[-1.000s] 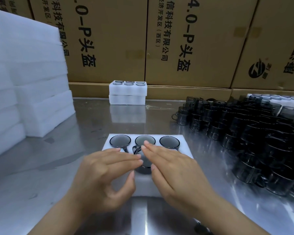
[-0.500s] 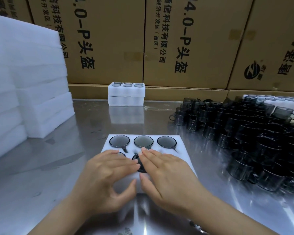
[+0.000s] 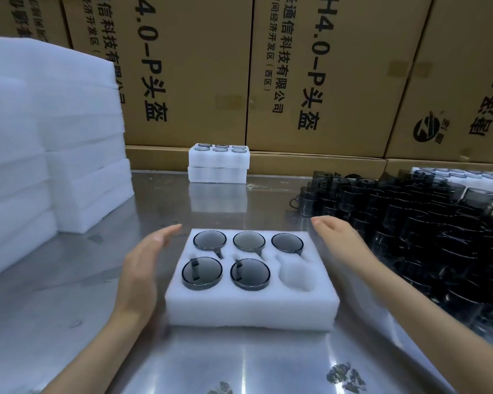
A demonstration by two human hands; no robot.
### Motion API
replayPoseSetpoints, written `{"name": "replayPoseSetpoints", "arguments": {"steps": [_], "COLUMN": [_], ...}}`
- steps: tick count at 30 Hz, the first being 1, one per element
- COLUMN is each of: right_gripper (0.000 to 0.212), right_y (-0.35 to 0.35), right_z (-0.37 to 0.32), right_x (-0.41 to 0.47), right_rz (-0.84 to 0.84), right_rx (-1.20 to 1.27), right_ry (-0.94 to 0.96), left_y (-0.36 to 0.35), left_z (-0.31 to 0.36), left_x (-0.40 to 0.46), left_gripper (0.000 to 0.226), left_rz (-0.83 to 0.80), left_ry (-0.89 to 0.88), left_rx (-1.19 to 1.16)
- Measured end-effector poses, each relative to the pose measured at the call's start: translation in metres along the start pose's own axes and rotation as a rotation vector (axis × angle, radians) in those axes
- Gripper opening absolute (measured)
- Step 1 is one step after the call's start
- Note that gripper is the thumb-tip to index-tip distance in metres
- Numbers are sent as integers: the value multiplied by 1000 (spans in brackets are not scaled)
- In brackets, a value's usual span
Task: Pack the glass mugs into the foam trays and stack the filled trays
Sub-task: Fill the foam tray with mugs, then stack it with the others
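- The foam tray (image 3: 251, 308) sits on the metal table (image 3: 69, 294) right in front of me, with five smoky glass mugs (image 3: 202, 273) seated in its pockets: three across the far row, two in the near row.
- One pocket (image 3: 296, 275), near row on the right, is bare foam, so I judge this tray one mug short of full.
- My left hand (image 3: 143, 268) hangs just beside the tray's left edge, fingers straight and relaxed, holding nothing.
- My right hand (image 3: 342, 240) is past the tray's far right corner, near the mug pile, fingers loosely extended and gripping nothing.
- The loose mugs (image 3: 410, 223) crowd the table to the right, a large dark heap, so plenty of packing is left.
- At the back, against the cardboard boxes (image 3: 188, 66), two filled trays (image 3: 218, 163) are already stacked.
- Blank foam trays (image 3: 54, 137) stand piled on the left, waiting.
- My read: take one mug from the heap, fill the last pocket, then carry this tray to the stack.
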State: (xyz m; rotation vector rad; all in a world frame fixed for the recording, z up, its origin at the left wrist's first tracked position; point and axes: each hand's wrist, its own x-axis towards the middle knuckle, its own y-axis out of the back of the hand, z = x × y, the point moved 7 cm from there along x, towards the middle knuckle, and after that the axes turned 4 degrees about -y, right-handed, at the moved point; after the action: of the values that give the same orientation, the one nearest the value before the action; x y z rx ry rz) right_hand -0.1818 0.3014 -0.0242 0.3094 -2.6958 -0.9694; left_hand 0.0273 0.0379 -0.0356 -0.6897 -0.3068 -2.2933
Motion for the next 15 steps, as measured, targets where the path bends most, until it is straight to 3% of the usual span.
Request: {"name": "replayPoseSetpoints", "arguments": {"steps": [2,3,7,15], "right_gripper": [32,34,43,33], "right_y": [-6,-8,-15,-32], "right_z": [8,8,-7,-17], "right_x": [20,30,73,117], "right_rz": [7,21,68,21], "right_rx": [-67,-99,-219,-673], "right_ry": [-33,-38,-57,-103], "left_y": [6,7,7,6], "left_z": [-32,-40,-46,-51], "left_x": [6,9,17,17], "left_gripper": [37,39,42,46], "left_rz": [82,90,69,82], "left_ry": [267,318,306,299], "left_rx": [-119,-109,-9,-21]}}
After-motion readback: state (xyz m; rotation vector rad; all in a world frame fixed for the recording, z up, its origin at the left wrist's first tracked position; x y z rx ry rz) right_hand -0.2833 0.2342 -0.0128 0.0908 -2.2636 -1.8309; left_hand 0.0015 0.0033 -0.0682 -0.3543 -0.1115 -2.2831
